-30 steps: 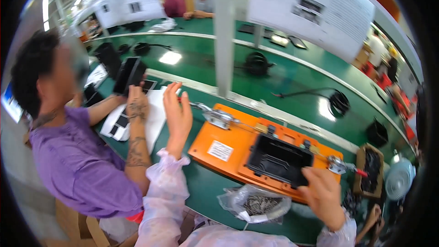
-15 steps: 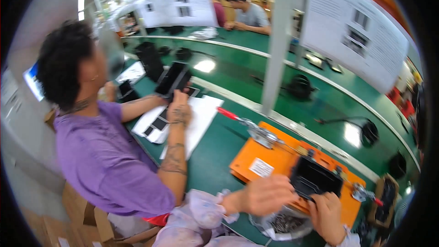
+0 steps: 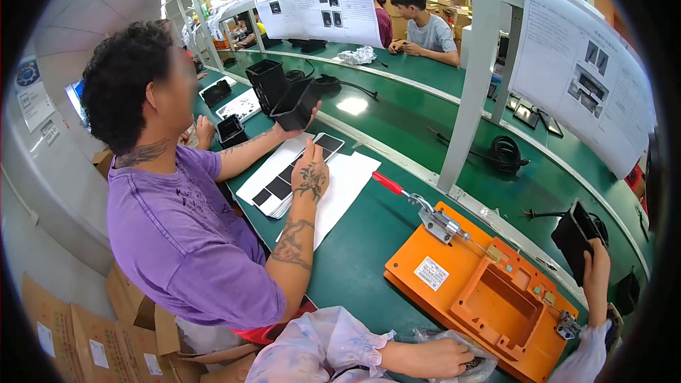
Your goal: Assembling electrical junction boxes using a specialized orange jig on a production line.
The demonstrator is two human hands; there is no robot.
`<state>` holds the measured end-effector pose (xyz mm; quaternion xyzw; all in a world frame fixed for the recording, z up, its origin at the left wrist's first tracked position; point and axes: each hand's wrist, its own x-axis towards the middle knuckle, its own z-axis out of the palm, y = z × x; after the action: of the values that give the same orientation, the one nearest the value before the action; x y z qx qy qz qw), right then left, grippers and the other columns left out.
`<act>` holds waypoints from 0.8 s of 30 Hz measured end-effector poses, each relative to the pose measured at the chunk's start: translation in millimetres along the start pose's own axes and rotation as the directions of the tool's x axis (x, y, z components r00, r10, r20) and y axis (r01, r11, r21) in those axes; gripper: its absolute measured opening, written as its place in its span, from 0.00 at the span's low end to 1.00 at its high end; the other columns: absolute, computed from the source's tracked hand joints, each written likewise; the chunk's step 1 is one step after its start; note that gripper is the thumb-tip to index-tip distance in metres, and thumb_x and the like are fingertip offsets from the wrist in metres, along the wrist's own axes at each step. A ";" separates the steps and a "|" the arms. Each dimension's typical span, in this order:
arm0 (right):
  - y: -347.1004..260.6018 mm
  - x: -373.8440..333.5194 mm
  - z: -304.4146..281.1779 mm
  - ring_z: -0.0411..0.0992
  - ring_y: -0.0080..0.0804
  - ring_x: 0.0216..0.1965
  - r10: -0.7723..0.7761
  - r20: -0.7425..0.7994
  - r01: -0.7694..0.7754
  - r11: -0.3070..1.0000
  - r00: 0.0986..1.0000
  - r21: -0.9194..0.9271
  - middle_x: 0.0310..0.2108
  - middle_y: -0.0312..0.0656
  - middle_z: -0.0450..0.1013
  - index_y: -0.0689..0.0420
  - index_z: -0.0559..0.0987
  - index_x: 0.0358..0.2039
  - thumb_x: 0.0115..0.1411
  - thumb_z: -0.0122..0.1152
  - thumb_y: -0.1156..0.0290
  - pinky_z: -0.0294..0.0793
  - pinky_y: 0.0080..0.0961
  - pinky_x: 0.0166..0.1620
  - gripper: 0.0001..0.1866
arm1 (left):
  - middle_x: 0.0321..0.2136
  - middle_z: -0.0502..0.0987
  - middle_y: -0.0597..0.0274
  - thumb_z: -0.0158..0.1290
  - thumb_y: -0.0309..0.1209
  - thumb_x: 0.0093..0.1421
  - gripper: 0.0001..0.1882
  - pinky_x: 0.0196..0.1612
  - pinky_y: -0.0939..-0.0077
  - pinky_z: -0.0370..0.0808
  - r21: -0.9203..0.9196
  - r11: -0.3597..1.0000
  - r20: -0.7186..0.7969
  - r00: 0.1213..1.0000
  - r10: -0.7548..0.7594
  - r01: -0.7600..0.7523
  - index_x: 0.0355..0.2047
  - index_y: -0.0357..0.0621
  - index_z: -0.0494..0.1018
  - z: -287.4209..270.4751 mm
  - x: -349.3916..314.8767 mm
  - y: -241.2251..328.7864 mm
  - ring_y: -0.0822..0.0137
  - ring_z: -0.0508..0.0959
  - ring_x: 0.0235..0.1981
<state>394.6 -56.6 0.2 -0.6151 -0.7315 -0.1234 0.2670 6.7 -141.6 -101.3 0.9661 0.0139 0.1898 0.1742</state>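
My right hand grips a black plastic housing by its edge, holding it tilted over the right end of the bench near the green belt. An orange fixture lies in front of me, its rectangular recess showing bare orange floor. A red-handled toggle clamp is mounted at its left; another clamp sits at its right end. At the lower edge, my left hand reaches into a clear plastic bag of small dark metal parts. Its fingers are curled together, and whatever they pinch is hidden.
To my left a co-worker in a purple shirt holds a black box above white sheets. A white post rises behind the fixture. Coiled black cables lie on the green belt; a printed sheet hangs at right.
The black housing has left the orange fixture and moved right in my right hand. My left hand has dropped from beside the fixture to the bag. The co-worker's black box is turned differently.
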 end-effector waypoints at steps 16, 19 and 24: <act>7.3 34.1 41.8 0.74 0.50 0.45 0.145 0.249 -0.078 0.962 0.958 -0.262 0.40 0.50 0.76 0.60 0.79 0.43 0.51 0.68 0.73 0.73 0.43 0.49 0.18 | 0.32 0.71 0.54 0.52 0.26 0.52 0.07 0.37 0.71 0.77 0.047 0.998 0.004 0.999 -0.036 0.036 0.30 0.35 0.70 -4.0 -1.0 -2.1 0.60 0.76 0.37; -38.6 21.4 -4.8 0.75 0.48 0.42 0.092 0.012 -0.091 0.996 0.996 -0.023 0.39 0.49 0.76 0.62 0.77 0.46 0.54 0.67 0.76 0.75 0.37 0.46 0.18 | 0.31 0.71 0.55 0.52 0.26 0.52 0.08 0.37 0.71 0.77 0.054 0.998 0.045 0.999 -0.027 0.025 0.31 0.35 0.69 -7.9 -1.1 0.4 0.60 0.76 0.37; -87.1 -51.5 -77.1 0.75 0.31 0.35 0.287 -0.034 -0.276 0.943 0.957 0.187 0.35 0.45 0.77 0.64 0.77 0.47 0.59 0.62 0.80 0.74 0.23 0.41 0.14 | 0.30 0.73 0.57 0.52 0.26 0.51 0.08 0.33 0.69 0.76 -0.007 1.000 0.018 1.000 -0.009 0.009 0.31 0.37 0.69 -8.3 1.2 -0.6 0.60 0.76 0.34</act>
<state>334.0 -157.3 48.9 -0.6825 -0.6359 -0.0358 0.3585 4.8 -138.2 -93.8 0.9671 0.0158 0.1805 0.1784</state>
